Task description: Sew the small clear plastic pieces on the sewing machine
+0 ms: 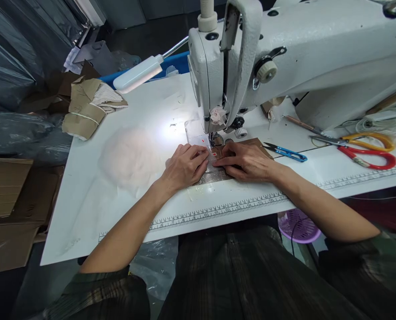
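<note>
Both hands flat on a small brown piece [255, 144] under the sewing machine [284, 58] needle area. Left hand [184, 166] palm down, fingers together, fingertips pressing the piece's left edge just in front of the presser foot [215, 138]. Right hand [247, 162] palm down, fingers loosely together, holding the piece flat from the right; thumb tip nearly touching the left hand. Neither hand grips, just presses. The piece lies on the white desk [118, 200], mostly hidden by the hands. Blue snips [286, 152] just right of the right hand. Red and yellow scissors [367, 151] further right. Lamp [138, 73] lights the spot. Paper bundle [88, 106] at far left edge.
</note>
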`<action>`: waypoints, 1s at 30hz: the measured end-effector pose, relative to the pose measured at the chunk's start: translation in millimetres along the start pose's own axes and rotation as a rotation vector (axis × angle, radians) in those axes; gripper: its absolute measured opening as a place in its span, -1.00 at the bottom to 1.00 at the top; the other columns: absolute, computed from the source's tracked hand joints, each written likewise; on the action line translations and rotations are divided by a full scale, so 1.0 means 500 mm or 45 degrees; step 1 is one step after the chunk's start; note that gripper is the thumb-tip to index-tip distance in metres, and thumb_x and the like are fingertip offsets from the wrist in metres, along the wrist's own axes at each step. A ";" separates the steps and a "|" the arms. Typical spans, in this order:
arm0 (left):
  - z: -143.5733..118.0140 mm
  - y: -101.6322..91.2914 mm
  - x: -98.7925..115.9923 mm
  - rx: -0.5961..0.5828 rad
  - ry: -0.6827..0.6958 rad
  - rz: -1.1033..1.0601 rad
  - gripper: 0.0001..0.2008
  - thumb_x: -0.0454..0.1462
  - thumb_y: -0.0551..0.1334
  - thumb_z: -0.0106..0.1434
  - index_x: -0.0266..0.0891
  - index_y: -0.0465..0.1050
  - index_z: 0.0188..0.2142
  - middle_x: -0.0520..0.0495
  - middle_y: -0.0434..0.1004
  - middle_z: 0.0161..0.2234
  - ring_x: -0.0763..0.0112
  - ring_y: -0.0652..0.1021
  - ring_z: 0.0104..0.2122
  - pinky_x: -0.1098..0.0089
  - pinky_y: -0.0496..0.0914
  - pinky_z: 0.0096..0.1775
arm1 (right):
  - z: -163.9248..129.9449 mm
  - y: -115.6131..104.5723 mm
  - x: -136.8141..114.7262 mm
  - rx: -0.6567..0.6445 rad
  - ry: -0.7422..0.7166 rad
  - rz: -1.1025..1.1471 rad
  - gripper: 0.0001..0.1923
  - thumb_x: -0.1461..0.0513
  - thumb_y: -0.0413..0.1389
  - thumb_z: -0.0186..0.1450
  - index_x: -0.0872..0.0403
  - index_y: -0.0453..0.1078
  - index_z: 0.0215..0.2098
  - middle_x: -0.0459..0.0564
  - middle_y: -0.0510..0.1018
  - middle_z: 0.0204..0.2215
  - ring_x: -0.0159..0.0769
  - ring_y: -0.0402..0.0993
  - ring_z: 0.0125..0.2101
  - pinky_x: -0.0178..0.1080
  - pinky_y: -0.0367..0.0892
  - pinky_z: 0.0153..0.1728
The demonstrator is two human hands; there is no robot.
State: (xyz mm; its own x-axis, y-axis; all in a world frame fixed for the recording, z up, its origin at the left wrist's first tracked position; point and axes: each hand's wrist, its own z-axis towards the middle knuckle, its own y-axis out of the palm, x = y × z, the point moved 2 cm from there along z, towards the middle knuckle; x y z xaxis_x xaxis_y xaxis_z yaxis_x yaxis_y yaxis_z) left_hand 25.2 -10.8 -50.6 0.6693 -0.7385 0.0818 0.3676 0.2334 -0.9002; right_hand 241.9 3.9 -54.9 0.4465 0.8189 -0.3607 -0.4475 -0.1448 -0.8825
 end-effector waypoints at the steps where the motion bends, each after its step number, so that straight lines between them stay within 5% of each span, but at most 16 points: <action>1: 0.001 -0.001 0.001 -0.007 0.003 0.010 -0.76 -0.27 0.12 0.39 -0.27 0.50 -0.06 -0.20 0.56 -0.07 0.28 0.48 -0.28 0.20 0.36 -0.27 | 0.000 0.000 0.000 0.002 0.002 -0.002 -0.67 0.22 0.02 0.35 -0.07 0.56 -0.03 0.06 0.46 -0.13 -0.25 0.41 -0.23 -0.20 0.31 -0.26; 11: 0.003 -0.007 0.001 -0.076 0.013 0.094 -0.71 -0.21 0.11 0.41 -0.28 0.49 0.00 -0.19 0.56 -0.01 0.25 0.44 -0.28 0.20 0.29 -0.27 | -0.001 -0.001 -0.003 0.008 0.008 -0.030 -0.66 0.21 0.01 0.36 -0.06 0.55 -0.01 0.06 0.46 -0.13 -0.24 0.41 -0.22 -0.20 0.31 -0.26; 17: 0.004 -0.010 0.021 -0.086 -0.176 0.114 -0.72 -0.18 0.11 0.41 -0.20 0.50 -0.02 -0.14 0.55 0.03 0.19 0.47 -0.22 0.13 0.27 -0.21 | 0.002 -0.003 -0.011 -0.008 0.017 -0.122 -0.67 0.22 0.01 0.38 -0.04 0.53 0.01 0.09 0.46 -0.12 -0.20 0.41 -0.20 -0.20 0.33 -0.26; 23: 0.030 0.006 -0.015 -0.145 -0.081 0.076 -0.67 -0.19 0.08 0.42 -0.28 0.49 0.02 -0.17 0.49 0.12 0.15 0.48 -0.15 0.10 0.28 -0.15 | 0.011 -0.002 -0.024 -0.030 0.124 -0.307 -0.62 0.25 -0.08 0.42 0.02 0.46 0.09 0.15 0.45 -0.12 -0.20 0.40 -0.26 -0.22 0.31 -0.39; 30: 0.026 0.007 -0.028 -0.086 -0.160 -0.088 -0.66 -0.17 0.10 0.41 -0.26 0.46 0.06 -0.16 0.47 0.14 0.16 0.48 -0.08 0.08 0.30 -0.08 | 0.009 0.002 -0.030 -0.015 0.104 -0.306 -0.63 0.27 -0.08 0.42 0.10 0.42 0.11 0.20 0.42 -0.11 -0.15 0.39 -0.20 -0.15 0.38 -0.29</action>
State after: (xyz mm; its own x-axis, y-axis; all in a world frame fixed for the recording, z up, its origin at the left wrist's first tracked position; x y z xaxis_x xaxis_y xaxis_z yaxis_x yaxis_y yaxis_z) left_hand 25.7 8.7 -49.4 0.7210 -0.6653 0.1936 0.3739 0.1384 -0.9171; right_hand 231.2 -5.9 -48.7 0.6000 0.7832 -0.1629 -0.3121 0.0416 -0.9491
